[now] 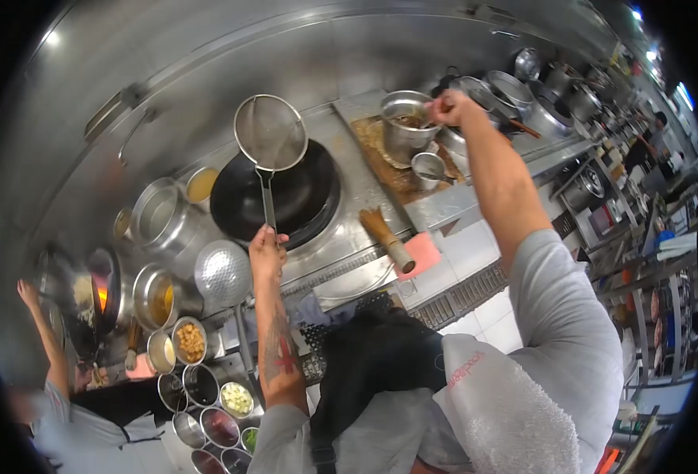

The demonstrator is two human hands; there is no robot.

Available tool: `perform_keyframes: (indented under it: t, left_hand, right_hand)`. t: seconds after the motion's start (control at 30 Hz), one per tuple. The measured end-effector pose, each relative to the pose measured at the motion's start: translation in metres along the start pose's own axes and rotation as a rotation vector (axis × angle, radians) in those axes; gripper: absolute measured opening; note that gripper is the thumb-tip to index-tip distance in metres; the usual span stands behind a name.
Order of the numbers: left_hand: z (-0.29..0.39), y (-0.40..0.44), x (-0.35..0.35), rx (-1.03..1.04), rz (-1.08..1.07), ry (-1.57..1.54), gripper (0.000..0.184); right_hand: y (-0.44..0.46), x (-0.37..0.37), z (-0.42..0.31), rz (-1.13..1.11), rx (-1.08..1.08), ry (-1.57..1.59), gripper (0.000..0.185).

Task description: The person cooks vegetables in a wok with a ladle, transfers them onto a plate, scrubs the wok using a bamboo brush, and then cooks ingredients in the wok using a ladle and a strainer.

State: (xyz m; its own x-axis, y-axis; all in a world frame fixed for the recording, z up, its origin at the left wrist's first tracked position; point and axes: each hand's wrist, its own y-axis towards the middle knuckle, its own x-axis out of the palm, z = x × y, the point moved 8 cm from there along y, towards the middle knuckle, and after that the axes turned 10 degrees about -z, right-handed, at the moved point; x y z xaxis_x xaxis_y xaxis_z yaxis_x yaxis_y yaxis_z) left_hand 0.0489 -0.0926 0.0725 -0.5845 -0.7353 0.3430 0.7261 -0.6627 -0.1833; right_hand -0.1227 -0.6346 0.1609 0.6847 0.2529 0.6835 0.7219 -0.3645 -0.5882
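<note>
My left hand [267, 253] is closed around the handle of a round fine-mesh strainer [270, 130]. The strainer is above a black wok [317, 186] on the steel stove, its mesh reaching past the wok's far rim. My right hand [449, 107] is closed at the rim of a steel pot [402, 142] with brown contents. What its fingers grip is too small to make out. The pot stands on a brown board [376, 141], beside a small steel cup [428, 167] with a utensil in it.
A bamboo brush [387, 239] lies near the stove's front edge. Left of the wok are a perforated ladle [222, 273], steel pots [159, 212] and several ingredient containers [237, 399]. A co-worker's arm [52, 347] reaches toward a flaming burner [101, 294]. More pans [511, 88] line the right.
</note>
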Motion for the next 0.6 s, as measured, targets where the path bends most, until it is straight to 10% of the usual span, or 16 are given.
perform_keyframes:
  t: [0.1,0.6]
  left_hand:
    - [-0.018,-0.023,-0.049,-0.036,0.047,-0.118,0.022]
    - [-0.072,-0.004,-0.051,-0.142,-0.048,-0.325,0.024]
  right_hand:
    - [-0.040,0.007,0.014,-0.121,-0.038,0.422,0.026]
    - [-0.155,0.101,0.121,-0.526,-0.218,-0.028,0.022]
